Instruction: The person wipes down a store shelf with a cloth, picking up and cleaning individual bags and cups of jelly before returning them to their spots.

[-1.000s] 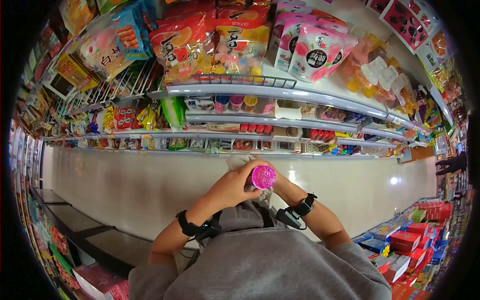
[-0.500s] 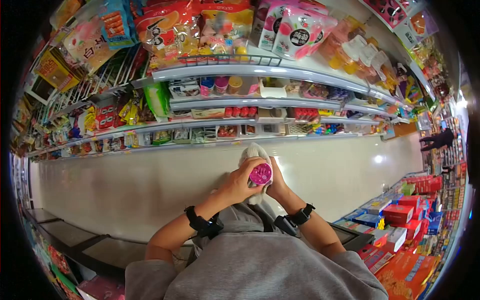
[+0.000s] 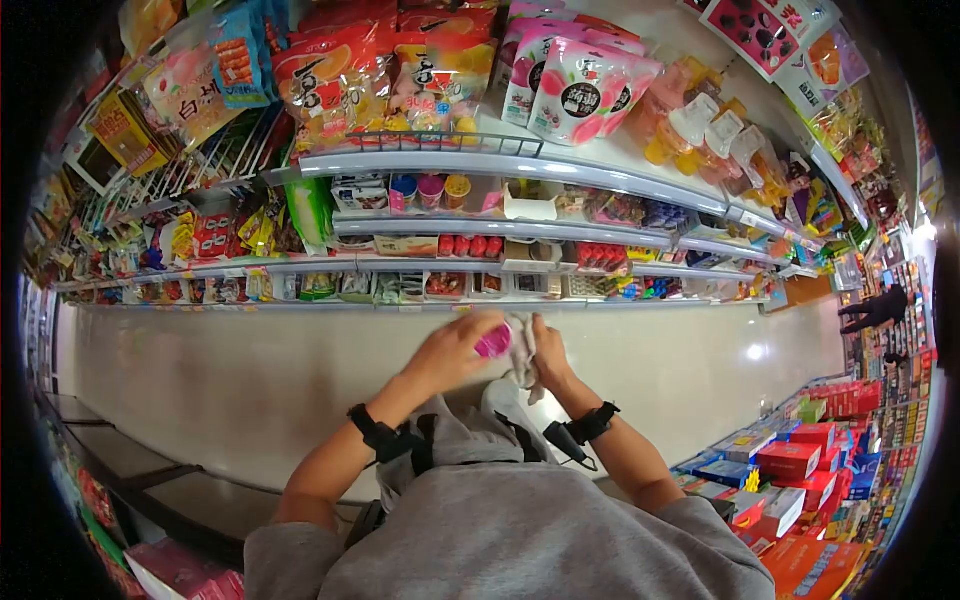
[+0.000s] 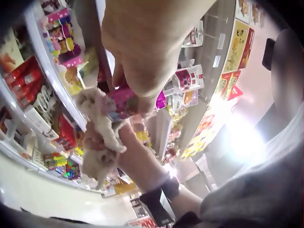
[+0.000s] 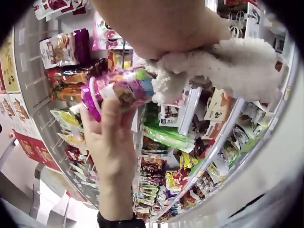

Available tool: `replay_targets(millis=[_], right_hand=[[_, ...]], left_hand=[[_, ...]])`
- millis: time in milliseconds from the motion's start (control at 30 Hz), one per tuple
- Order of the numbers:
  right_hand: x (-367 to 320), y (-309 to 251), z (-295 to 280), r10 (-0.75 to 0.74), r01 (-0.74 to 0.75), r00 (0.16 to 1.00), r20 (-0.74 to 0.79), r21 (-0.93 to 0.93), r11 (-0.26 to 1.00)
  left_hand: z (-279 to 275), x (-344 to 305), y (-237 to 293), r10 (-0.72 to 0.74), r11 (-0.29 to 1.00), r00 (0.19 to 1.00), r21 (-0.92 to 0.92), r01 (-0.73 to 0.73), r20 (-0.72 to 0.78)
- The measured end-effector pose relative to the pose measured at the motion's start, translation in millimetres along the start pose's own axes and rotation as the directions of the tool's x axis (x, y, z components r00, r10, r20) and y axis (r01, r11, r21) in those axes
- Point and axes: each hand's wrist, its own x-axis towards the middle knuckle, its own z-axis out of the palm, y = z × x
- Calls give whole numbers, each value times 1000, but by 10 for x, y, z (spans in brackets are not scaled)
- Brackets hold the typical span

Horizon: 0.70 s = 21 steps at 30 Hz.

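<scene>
In the head view my left hand (image 3: 452, 352) grips a pink-purple cup (image 3: 493, 342) with a shiny magenta lid. Colourful printing covers the cup (image 5: 128, 89) in the right wrist view, where it lies tilted on its side with the left fingers around it. A crumpled off-white cloth (image 3: 523, 352) hangs from my right hand (image 3: 549, 356), just right of the cup. From the left wrist, the cloth (image 4: 100, 137) appears soft and fuzzy, bunched close to the cup's end. Part of the right hand's grip is hidden behind it.
Ahead stand shelves (image 3: 560, 172) with bagged sweets (image 3: 335, 85), pink pouches (image 3: 590, 95) and more cups (image 3: 430, 190). Stacked red and blue boxes (image 3: 795, 460) are at the right, a low dark-framed unit (image 3: 140, 465) at the left. Another person (image 3: 882, 308) is at the far right.
The left hand has drawn the cup leftward and tipped it, its lid no longer facing straight up. The cloth, earlier behind and under the cup, now hangs at its right in the right hand.
</scene>
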Motion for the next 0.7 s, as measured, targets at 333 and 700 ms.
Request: replay_targets(millis=[333, 700], right_hand=[[261, 297, -1243, -6, -1, 1000, 25, 292, 956], [475, 559, -1901, 68, -76, 997, 34, 484, 872]], left_hand=[[159, 1170, -1215, -193, 979, 657, -97, 180, -729], [314, 1889, -1755, -304, 913, 680, 1, 409, -667]])
